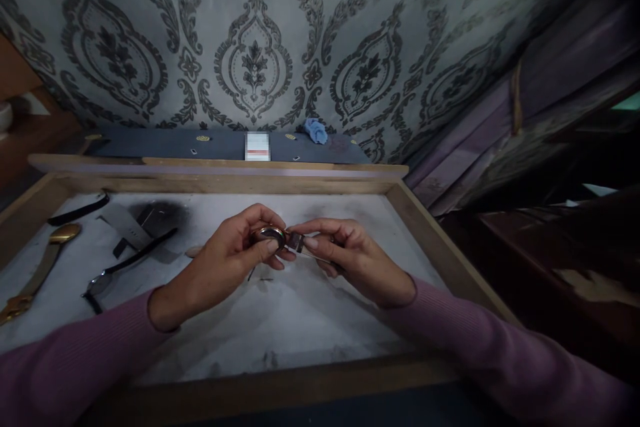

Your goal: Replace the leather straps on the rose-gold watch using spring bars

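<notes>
Over the middle of the white-lined tray, my left hand (pixel 215 260) is closed around a round watch case (pixel 271 233) with a shiny coppery rim. Its thumb presses on the near side of the case. My right hand (pixel 360 257) pinches a watch strap (pixel 297 242) with a dark end that meets the right side of the case. Whether that end is fastened to the case or only touching it, I cannot tell. Fingers hide most of the strap. Below my left hand, a thin dark piece (pixel 267 279) lies on the lining.
On the tray's left lie a gold-coloured watch (pixel 64 234), a watch on a black strap (pixel 100 282), a loose black strap (pixel 80 212) and crossed grey strips (pixel 127 227). Wooden walls (pixel 225 185) border the tray. Behind are a small white card (pixel 257 147) and a blue flower (pixel 316 131).
</notes>
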